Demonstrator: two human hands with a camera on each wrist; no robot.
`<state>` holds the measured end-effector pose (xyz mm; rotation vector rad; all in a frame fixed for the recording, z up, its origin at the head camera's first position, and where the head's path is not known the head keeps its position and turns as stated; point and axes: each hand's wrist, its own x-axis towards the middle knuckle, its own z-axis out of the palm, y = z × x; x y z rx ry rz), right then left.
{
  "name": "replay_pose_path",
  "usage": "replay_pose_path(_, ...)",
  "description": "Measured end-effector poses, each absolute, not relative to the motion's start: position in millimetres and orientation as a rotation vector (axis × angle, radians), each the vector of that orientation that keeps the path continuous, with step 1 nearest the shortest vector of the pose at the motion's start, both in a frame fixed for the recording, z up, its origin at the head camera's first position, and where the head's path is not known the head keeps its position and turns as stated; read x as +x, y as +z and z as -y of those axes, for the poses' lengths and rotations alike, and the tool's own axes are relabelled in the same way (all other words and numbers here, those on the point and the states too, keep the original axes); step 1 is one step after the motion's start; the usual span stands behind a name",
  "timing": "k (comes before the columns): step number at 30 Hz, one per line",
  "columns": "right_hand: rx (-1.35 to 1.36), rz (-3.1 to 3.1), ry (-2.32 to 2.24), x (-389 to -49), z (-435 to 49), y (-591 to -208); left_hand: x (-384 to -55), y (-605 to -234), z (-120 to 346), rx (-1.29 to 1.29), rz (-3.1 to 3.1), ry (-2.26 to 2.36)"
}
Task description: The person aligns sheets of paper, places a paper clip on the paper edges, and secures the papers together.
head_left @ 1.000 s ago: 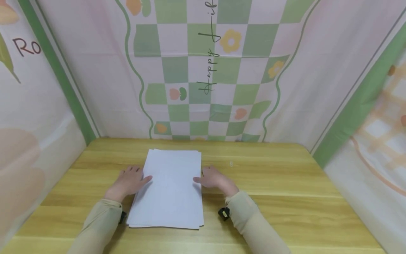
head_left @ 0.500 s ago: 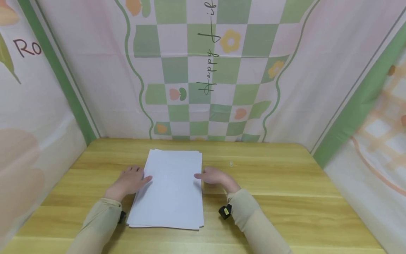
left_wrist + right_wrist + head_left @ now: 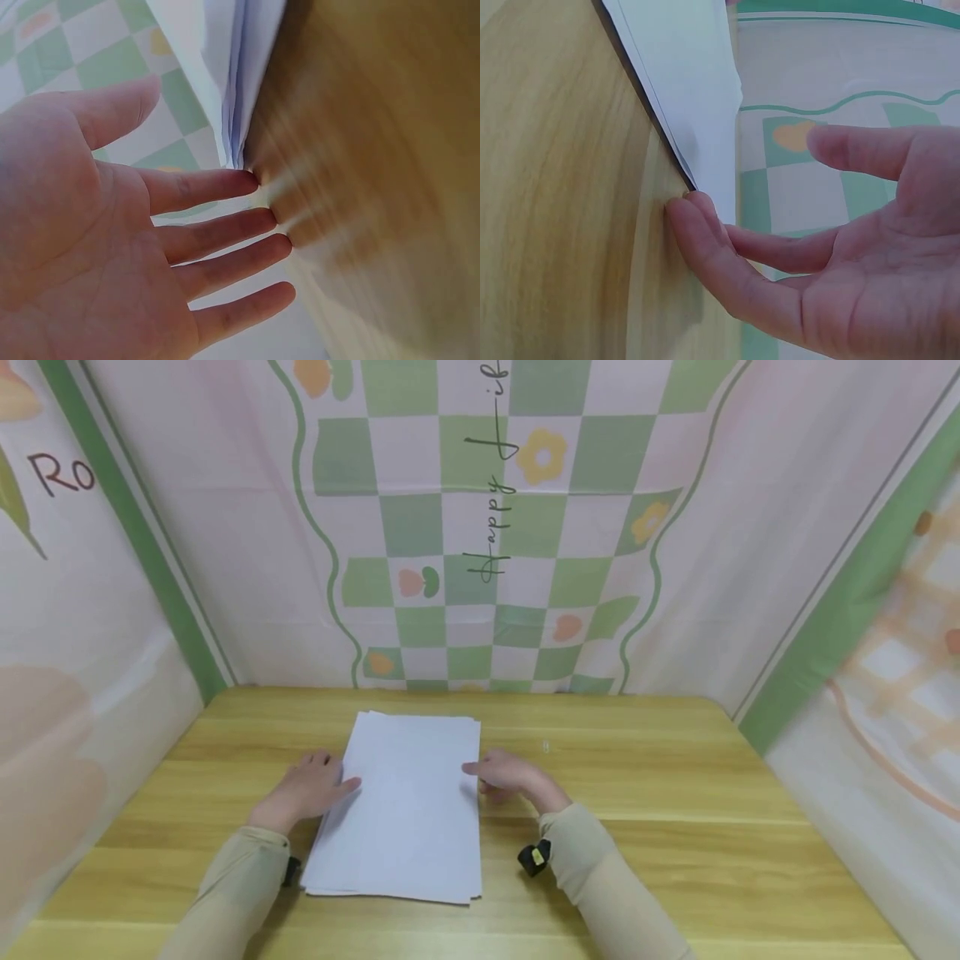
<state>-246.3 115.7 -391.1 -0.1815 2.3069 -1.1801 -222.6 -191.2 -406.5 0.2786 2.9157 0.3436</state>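
Note:
A stack of white paper sheets (image 3: 405,818) lies flat on the wooden table, its edges slightly uneven. At the stack's left side is my left hand (image 3: 303,792), its fingers straight and spread. In the left wrist view the fingertips (image 3: 247,180) rest on the tabletop, the index right at the paper's edge, and the thumb stands apart. My right hand (image 3: 513,774) is at the opposite side. The right wrist view has its bent fingers (image 3: 720,270) touching down by the stack's edge (image 3: 656,112), while its thumb stays raised away from them.
The wooden table (image 3: 675,827) extends to both sides of the paper. A tiny clear object (image 3: 546,747) lies right of the stack. Printed cloth (image 3: 480,527) hangs behind the table and along both sides. Dark wrist devices (image 3: 534,857) sit at the sleeves.
My right hand has slid a little farther up along the stack's right edge. The far end of the paper has shifted slightly rightward. My left hand has barely moved.

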Motion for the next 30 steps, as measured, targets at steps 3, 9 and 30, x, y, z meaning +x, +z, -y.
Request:
replay_pose_path(3, -0.133, -2.294, -1.23, -246.2, -114.5, -392.5, -223.0, -407.9, 191.8, 0.27, -2.91, 0.349)
replay_pose_path(9, -0.074, -2.26, -1.278, -247.3, -111.8, -395.0, -225.5, -409.8, 191.8, 0.251, -2.909, 0.372)
replay_pose_path(30, 0.034, -2.217, -1.341, -250.1, -106.3, -392.8, -230.6, -409.6, 187.8, 0.266, -2.911, 0.346)
